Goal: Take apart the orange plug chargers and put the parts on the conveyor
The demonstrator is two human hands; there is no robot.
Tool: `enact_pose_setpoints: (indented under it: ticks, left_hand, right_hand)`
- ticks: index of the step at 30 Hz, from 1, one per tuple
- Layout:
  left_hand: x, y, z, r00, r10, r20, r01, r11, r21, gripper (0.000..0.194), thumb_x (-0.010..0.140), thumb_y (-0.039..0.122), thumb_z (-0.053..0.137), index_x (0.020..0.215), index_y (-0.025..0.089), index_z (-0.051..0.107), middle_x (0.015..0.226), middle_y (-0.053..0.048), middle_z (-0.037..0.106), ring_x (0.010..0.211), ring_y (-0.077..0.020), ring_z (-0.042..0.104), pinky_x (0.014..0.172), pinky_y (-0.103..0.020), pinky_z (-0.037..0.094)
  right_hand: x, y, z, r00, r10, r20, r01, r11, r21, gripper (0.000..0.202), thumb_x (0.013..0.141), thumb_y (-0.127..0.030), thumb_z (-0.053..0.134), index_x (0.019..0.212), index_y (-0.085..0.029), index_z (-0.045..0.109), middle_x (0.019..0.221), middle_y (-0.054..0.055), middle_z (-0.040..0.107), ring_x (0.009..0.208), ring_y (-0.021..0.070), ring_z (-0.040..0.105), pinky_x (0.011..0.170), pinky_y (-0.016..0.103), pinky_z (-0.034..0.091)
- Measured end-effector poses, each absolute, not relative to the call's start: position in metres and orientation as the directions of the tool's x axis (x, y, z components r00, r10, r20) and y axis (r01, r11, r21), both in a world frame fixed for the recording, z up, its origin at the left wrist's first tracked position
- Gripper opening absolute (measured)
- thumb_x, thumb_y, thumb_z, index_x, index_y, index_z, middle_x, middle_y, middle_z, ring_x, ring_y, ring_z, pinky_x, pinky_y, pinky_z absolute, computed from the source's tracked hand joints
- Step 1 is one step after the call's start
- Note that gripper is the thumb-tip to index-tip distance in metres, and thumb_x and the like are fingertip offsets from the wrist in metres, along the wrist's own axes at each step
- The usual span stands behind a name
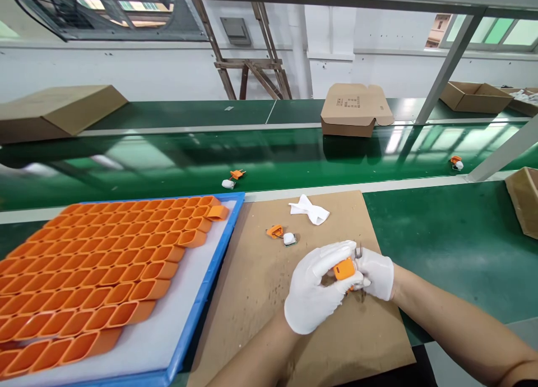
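Note:
My left hand (pixel 313 289), in a white glove, has its fingers and thumb closed round a small orange part (pixel 344 269) over the cardboard sheet (pixel 252 297). Close against it on the right, my gloved right hand (pixel 375 273) is closed at the same part, near some thin metal prongs. What its fingertips pinch is partly hidden. Beyond the hands lie an orange piece (pixel 275 231) wired to a white piece (pixel 289 239), and a white cloth scrap (pixel 310 210).
On the left, a blue tray (pixel 210 286) holds rows of orange sleeves (pixel 105 263). Behind, a green belt (pixel 286 162) carries small orange-and-white assemblies (pixel 236 174). Cardboard boxes (pixel 353 109) stand on the far ledge; another box (pixel 523 202) sits at right.

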State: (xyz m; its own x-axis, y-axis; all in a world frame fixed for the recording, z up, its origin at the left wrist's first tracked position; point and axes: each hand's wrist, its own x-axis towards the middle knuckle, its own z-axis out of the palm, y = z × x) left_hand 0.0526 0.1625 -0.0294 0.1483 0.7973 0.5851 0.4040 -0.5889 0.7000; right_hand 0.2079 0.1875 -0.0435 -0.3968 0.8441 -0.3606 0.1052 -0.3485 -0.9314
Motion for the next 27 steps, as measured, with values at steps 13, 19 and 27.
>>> enact_pose_setpoints:
  ticks: [13, 19, 27]
  left_hand:
    - [0.050, 0.172, -0.051, 0.110, 0.938, 0.330, 0.411, -0.345, 0.844, 0.050, 0.081, 0.005, 0.060, 0.126, 0.027, 0.063, 0.126, -0.005, 0.070, 0.116, -0.0215, 0.066, 0.100, -0.036, 0.055]
    - [0.052, 0.174, -0.042, 0.067, 0.996, -0.055, -0.142, 0.064, 0.988, 0.045, 0.078, 0.019, 0.072, 0.121, 0.022, 0.060, 0.131, -0.012, 0.065, 0.112, -0.0258, 0.068, 0.090, -0.038, 0.059]
    - [0.046, 0.177, -0.030, 0.173, 0.981, -0.088, -0.164, 0.116, 0.980, 0.037, 0.076, 0.022, 0.076, 0.111, 0.020, 0.066, 0.126, -0.012, 0.066, 0.106, -0.0241, 0.067, 0.085, -0.034, 0.058]
  right_hand:
    - [0.216, 0.175, -0.012, -0.024, 0.954, 0.300, 0.365, 0.288, -0.886, 0.021, 0.084, -0.036, 0.061, 0.088, -0.025, 0.079, 0.068, 0.000, 0.064, 0.053, 0.0115, 0.049, 0.051, 0.027, 0.040]
    - [0.222, 0.204, -0.037, 0.169, 0.978, -0.123, 0.158, -0.150, -0.976, 0.044, 0.082, -0.057, 0.056, 0.092, -0.019, 0.074, 0.089, 0.007, 0.074, 0.072, 0.0189, 0.062, 0.055, 0.029, 0.043]
    - [0.224, 0.207, -0.027, 0.105, 0.993, -0.059, 0.193, -0.078, -0.978, 0.048, 0.084, -0.059, 0.055, 0.107, -0.018, 0.068, 0.095, 0.007, 0.071, 0.082, 0.0195, 0.063, 0.076, 0.034, 0.050]
